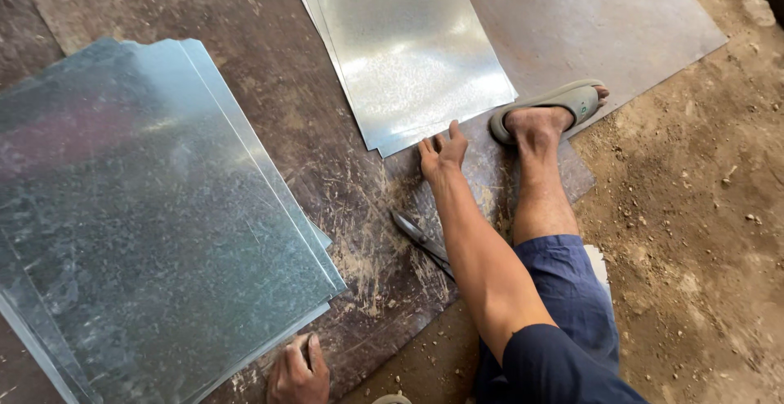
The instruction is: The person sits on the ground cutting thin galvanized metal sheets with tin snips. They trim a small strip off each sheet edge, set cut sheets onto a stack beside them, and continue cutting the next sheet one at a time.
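Observation:
My right hand (443, 152) lies flat with its fingers spread on the dark board (327, 151). Its fingertips touch the near edge of a stack of shiny galvanized metal sheets (408, 44). My left hand (298, 371) is at the bottom edge of the view, fingers curled at the lower edge of a larger, fanned-out stack of metal sheets (155, 224) on the left. A pair of tin snips (420, 239) lies on the board, partly hidden under my right forearm.
My right leg stretches forward, and its foot in a grey-green sandal (563, 102) rests on a dull brown sheet (588, 20) at the upper right. Bare dirt ground (694, 232) with small stones lies to the right of the board.

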Action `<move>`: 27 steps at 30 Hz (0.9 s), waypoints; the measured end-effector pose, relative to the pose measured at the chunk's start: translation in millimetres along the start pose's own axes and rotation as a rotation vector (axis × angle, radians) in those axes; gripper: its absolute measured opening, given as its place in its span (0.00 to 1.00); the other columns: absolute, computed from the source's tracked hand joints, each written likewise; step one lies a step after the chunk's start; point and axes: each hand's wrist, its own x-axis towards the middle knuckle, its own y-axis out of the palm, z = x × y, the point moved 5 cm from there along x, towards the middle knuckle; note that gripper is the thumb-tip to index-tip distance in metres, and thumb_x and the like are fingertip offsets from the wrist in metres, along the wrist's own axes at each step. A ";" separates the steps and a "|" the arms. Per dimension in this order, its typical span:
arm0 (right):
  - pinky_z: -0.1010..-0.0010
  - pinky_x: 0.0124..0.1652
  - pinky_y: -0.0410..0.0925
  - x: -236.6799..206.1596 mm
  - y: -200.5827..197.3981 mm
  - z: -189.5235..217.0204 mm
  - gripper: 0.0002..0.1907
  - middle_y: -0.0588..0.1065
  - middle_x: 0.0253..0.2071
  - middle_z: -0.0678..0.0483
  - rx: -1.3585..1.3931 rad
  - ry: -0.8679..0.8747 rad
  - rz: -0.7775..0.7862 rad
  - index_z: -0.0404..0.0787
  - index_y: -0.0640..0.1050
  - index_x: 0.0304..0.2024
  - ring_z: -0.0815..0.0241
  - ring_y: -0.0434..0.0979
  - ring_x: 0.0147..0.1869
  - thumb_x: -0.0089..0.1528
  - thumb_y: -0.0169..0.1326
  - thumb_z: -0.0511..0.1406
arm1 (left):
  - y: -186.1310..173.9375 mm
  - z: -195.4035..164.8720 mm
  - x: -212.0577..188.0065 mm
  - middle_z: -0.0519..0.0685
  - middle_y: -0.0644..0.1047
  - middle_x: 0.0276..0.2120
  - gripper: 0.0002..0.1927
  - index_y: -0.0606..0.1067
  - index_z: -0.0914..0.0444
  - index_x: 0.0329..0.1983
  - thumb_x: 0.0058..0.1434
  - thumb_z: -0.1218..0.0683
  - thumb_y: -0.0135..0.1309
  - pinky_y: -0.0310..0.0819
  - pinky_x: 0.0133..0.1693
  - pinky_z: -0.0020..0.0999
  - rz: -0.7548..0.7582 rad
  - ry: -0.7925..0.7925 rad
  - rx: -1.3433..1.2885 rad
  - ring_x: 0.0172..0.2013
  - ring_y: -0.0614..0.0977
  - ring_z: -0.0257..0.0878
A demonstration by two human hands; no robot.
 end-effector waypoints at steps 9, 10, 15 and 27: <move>0.76 0.23 0.62 27.1 22.2 4.7 0.25 0.69 0.35 0.52 -0.248 -0.030 -0.165 0.39 0.69 0.49 0.63 0.62 0.25 0.59 0.63 0.45 | 44.3 24.2 -4.1 0.53 0.78 0.24 0.11 0.77 0.65 0.36 0.63 0.52 0.56 0.79 0.31 0.42 0.027 0.091 -0.127 0.26 0.83 0.44; 0.76 0.20 0.58 28.2 25.0 4.5 0.24 0.69 0.33 0.52 -0.432 -0.051 -0.187 0.40 0.69 0.47 0.63 0.59 0.23 0.59 0.64 0.45 | 43.3 25.4 -3.6 0.53 0.78 0.25 0.11 0.77 0.65 0.37 0.64 0.52 0.55 0.79 0.33 0.43 0.004 0.082 -0.119 0.27 0.83 0.44; 0.70 0.18 0.62 6.6 47.9 -2.5 0.22 0.73 0.31 0.46 -0.871 -0.404 -0.047 0.25 0.70 0.40 0.62 0.70 0.25 0.58 0.66 0.36 | 34.8 19.0 -4.6 0.53 0.81 0.27 0.10 0.79 0.62 0.37 0.61 0.51 0.56 0.81 0.32 0.41 0.066 0.023 -0.053 0.30 0.85 0.46; 0.65 0.28 0.72 -281.0 -162.8 -129.5 0.22 0.76 0.26 0.44 -0.893 0.212 -0.055 0.28 0.70 0.35 0.58 0.77 0.26 0.61 0.64 0.40 | 24.4 -5.0 -41.0 0.51 0.80 0.36 0.21 0.75 0.62 0.54 0.63 0.47 0.55 0.78 0.36 0.34 0.295 -0.786 -1.521 0.33 0.81 0.37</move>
